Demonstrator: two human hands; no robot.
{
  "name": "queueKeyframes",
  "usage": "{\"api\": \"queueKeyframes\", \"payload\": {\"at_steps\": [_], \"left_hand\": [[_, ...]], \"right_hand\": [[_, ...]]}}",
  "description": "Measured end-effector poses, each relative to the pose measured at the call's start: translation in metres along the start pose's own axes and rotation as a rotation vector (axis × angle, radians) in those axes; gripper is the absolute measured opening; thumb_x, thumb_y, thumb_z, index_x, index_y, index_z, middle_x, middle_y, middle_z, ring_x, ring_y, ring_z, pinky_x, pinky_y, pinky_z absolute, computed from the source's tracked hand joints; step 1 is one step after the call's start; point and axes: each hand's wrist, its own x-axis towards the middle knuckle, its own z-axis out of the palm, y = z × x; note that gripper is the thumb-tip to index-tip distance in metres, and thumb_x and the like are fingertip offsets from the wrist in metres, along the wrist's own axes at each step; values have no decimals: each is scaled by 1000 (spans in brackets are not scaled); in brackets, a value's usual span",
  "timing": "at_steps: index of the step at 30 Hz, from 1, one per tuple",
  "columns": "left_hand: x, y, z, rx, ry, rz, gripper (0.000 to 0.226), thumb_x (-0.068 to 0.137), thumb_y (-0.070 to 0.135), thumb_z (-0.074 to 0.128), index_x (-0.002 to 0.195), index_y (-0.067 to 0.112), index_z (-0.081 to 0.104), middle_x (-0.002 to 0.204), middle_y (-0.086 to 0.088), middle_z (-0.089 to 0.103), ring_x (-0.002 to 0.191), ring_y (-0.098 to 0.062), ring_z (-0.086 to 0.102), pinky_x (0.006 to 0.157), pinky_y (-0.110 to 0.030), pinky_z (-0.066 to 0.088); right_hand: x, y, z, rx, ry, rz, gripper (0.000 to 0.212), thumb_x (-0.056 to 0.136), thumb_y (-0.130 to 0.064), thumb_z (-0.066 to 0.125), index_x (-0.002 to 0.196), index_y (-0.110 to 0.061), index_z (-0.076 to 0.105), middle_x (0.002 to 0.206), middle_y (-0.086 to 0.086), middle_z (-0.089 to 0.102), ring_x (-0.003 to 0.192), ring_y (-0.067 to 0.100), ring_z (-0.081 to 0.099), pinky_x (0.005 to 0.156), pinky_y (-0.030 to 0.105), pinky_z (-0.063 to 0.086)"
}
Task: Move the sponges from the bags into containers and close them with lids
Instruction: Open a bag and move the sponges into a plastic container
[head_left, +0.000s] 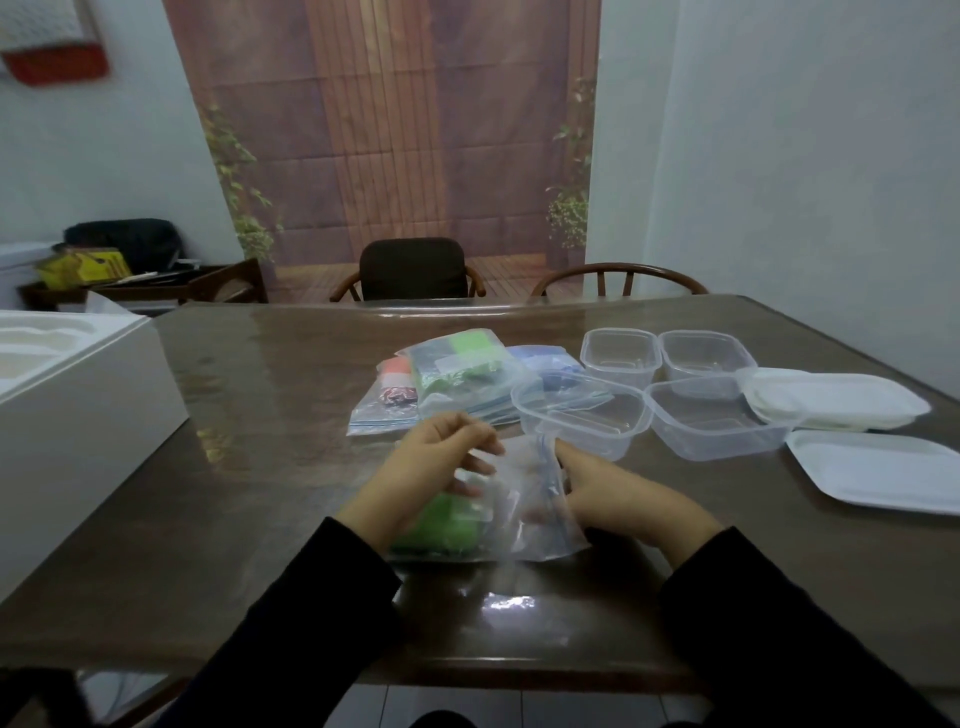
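I have one clear zip bag (519, 499) standing on the tabletop (270, 415) right in front of me, its mouth turned up so I can work the seal. My left hand (415, 467) pinches the top edge on its side, fingers (480, 434) curled closed on the plastic. My right hand (618, 499) is against the opposite edge with its fingers (563, 449) pressed to the film; the plastic blurs them, so I cannot tell whether they grip it or only brace it. I judge the two hands sit on opposite lips so they can pull the mouth apart.

A green sponge (441, 525) lies low in the bag, below my left fingers and near my left wrist, still fully inside.

Just beyond my right fingers stands the nearest empty container (582, 415), mouth up, close enough that the sponge has a short way to go. Three more empty containers (711, 410) stand farther out to the right of that hand, with the white lids (831, 400) stacked beyond them, kept aside until something is filled. The other filled bags (447, 374) lie heaped beyond my left fingers, waiting their turn.
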Motion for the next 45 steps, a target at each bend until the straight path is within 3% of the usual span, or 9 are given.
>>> {"api": "queueKeyframes", "payload": {"at_steps": [6, 11, 19, 23, 26, 31, 37, 42, 45], "left_hand": [[18, -26, -48, 457, 443, 68, 22, 90, 22, 59, 108, 10, 55, 103, -8, 60, 82, -18, 57, 70, -29, 47], [23, -46, -54, 553, 413, -79, 41, 91, 27, 57, 122, 1, 49, 122, -12, 57, 109, -24, 55, 89, -28, 40], [22, -49, -45, 582, 436, -49, 32, 92, 27, 54, 115, 4, 53, 117, -12, 60, 107, -24, 56, 86, -28, 40], [22, -51, -49, 602, 436, -66, 34, 93, 31, 50, 116, 7, 53, 118, -11, 61, 107, -25, 57, 90, -32, 43], [21, -52, -49, 607, 444, -46, 33, 93, 33, 49, 115, 8, 54, 117, -11, 62, 106, -25, 57, 92, -35, 45], [16, -48, -40, 698, 454, 61, 28, 95, 28, 46, 113, 10, 56, 116, -11, 63, 106, -28, 57, 88, -36, 44], [10, -43, -38, 793, 465, 183, 25, 95, 19, 46, 116, 14, 59, 114, -8, 66, 105, -25, 59, 83, -31, 44], [8, -40, -38, 841, 483, 202, 27, 95, 16, 44, 120, 16, 55, 117, -10, 65, 107, -28, 58, 77, -28, 40], [8, -35, -43, 884, 517, 209, 30, 96, 16, 42, 125, 15, 52, 118, -13, 64, 109, -30, 57, 79, -31, 40]], "right_hand": [[1, 6, -5, 128, 6, 80, 36, 83, -6, 64, 115, -19, 63, 106, 10, 71, 93, 27, 70, 83, 39, 57], [9, 0, -3, 209, -53, 119, 27, 80, 4, 63, 105, -4, 70, 100, 19, 71, 88, 27, 67, 92, 47, 51], [29, -18, 14, 234, -2, 37, 15, 90, -9, 59, 77, -15, 62, 71, -4, 62, 64, 9, 60, 59, 20, 52], [31, -15, 20, 359, -104, 98, 9, 93, -24, 55, 87, -23, 62, 78, -9, 63, 67, 1, 65, 54, 15, 53], [33, -14, 20, 428, -37, 149, 18, 95, -7, 49, 82, -15, 58, 75, 1, 57, 63, 10, 59, 50, 15, 51], [33, -15, 25, 459, 57, 222, 18, 92, 0, 50, 77, -3, 60, 75, 10, 49, 72, 24, 50, 77, 32, 43], [27, -15, 30, 399, 74, 69, 18, 91, -5, 56, 107, -7, 63, 97, 5, 67, 72, 7, 59, 69, 22, 52], [27, -22, 30, 333, 69, -65, 28, 81, -7, 68, 108, -4, 66, 105, 16, 69, 99, 33, 66, 91, 51, 52], [26, -18, 26, 468, 186, -129, 41, 72, -11, 72, 111, -3, 63, 111, 23, 65, 101, 37, 64, 90, 49, 52]]}}
